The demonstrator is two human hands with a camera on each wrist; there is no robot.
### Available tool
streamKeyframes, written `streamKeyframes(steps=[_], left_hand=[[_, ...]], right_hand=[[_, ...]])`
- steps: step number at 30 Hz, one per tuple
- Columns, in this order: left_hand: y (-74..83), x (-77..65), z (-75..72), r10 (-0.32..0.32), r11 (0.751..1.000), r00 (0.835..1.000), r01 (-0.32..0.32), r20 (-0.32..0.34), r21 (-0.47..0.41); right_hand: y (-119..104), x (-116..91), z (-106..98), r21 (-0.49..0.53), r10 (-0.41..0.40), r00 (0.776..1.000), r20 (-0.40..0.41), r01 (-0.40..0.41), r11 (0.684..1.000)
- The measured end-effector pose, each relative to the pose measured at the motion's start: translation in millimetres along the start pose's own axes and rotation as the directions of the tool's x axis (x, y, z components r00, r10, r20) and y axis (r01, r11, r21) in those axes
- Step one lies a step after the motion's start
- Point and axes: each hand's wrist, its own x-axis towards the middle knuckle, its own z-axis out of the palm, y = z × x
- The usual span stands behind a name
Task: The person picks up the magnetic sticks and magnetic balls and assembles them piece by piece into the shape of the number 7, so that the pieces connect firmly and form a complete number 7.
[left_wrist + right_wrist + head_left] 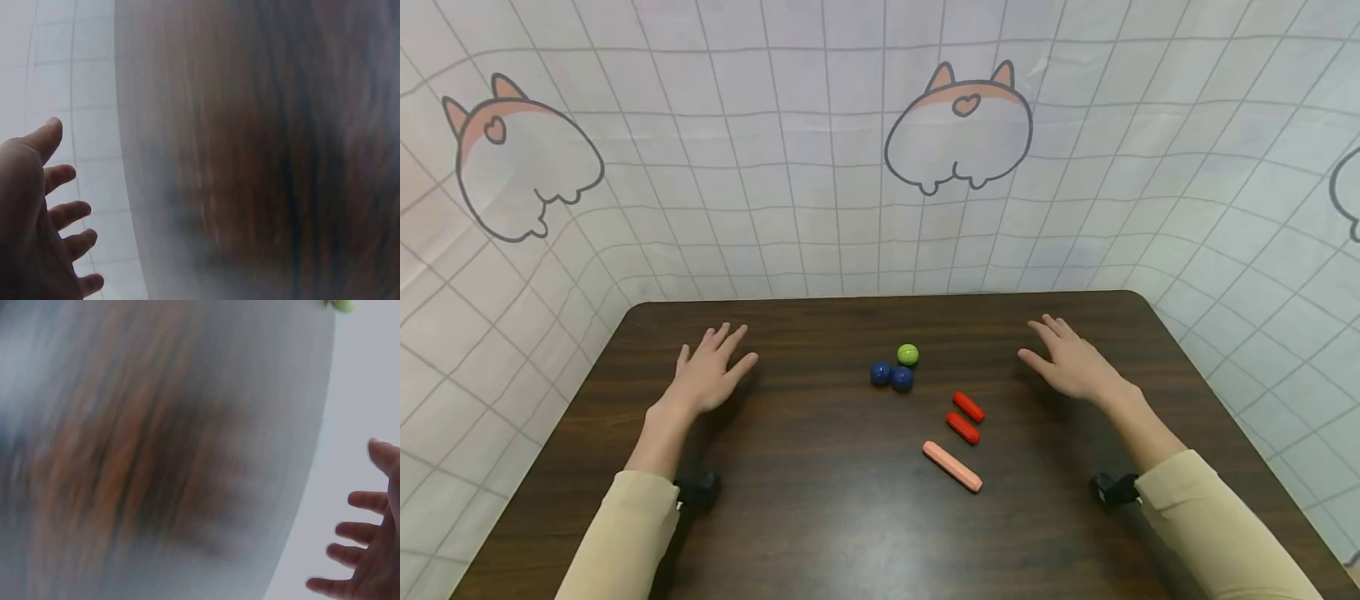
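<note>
The dark table (805, 500) had a gridded backdrop (737, 167). My left hand (706, 377) and right hand (1075, 364) were spread wide, gripping nothing. A green ball (907, 355), two blue balls (881, 373), two red sticks (962, 427) and a peach stick (952, 467) sat between my arms, so nothing looked done, everything left tbh.

Screened-off work area, building type undetermined: white grid-patterned sheeting (805, 208) printed with cartoon animal figures (958, 137) encloses a dark wood-grain surface (805, 525) at back and sides.

Both wrist views blur the tabletop (250, 156), and the right one crops the green ball (343, 305).
</note>
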Motion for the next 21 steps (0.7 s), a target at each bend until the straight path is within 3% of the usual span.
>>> streamKeyframes(steps=[6,10,15,21], left_hand=[[13.4,1.5,7.0,0.068,0.985,0.997,-0.071,-0.024,-0.158],[22.5,1.4,12.1,0.105,0.957,0.994,-0.107,-0.022,-0.268],[40.1,1.4,19.5,0.139,0.939,0.990,-0.133,-0.002,-0.317],[70.9,7.3,30.9,0.159,0.916,0.987,-0.145,0.006,-0.373]], right_hand=[[-21,-1,5,0.143,-0.127,0.990,-0.061,0.134,0.981],[-31,-3,13,0.205,-0.151,0.987,-0.061,0.160,0.966],[-43,-3,22,0.250,-0.158,0.987,-0.023,0.158,0.955],[-56,0,29,0.307,-0.189,0.978,0.085,0.155,0.939]])
